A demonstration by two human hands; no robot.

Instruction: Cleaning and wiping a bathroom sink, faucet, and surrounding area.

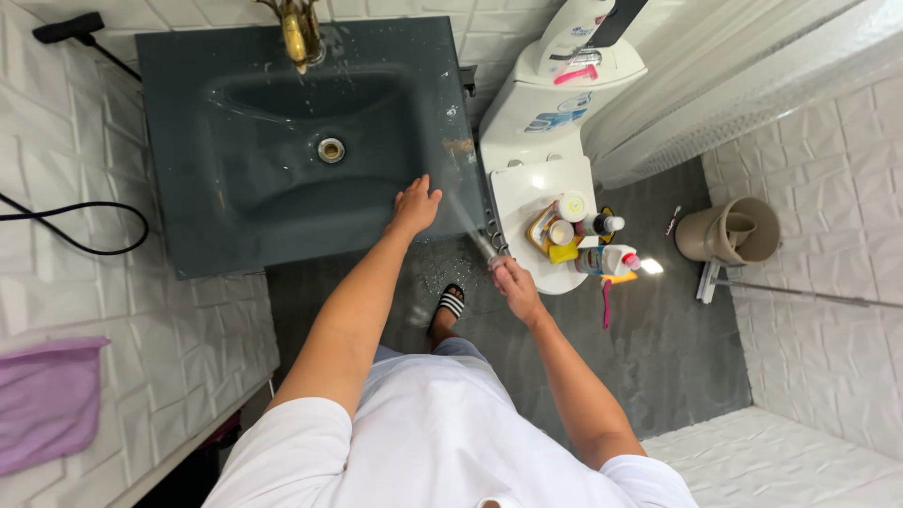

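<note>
Person stands in a bathroom, looking down at both hands. Left hand (415, 204) lies flat w/ fingers spread on the front rim of the dark grey sink (188, 226), near its front right corner; it is released, grasping nothing. Right hand (514, 285) is clenched around a small spray nozzle (496, 247), held just off the sink's front right corner, between sink & toilet. A thin water jet (458, 209) shoots from the nozzle up over the sink's right rim, passing just beside the left hand. Droplets speckle the rim & the basin near the drain (330, 150). Brass tap (299, 33) sits at the sink's back edge, centre.

White toilet (541, 127) stands right of the sink, lid shut. On the lid: cluster of bottles & jars (578, 235), incl. a white bottle lying on its side w/ red cap, plus a yellow item; exact kinds hard to tell. Beige bin (729, 232) sits on the dark floor further right, by the tiled wall. Purple towel (42, 400) hangs at far left. One foot in a striped slipper (449, 305) shows below the sink's front edge.
</note>
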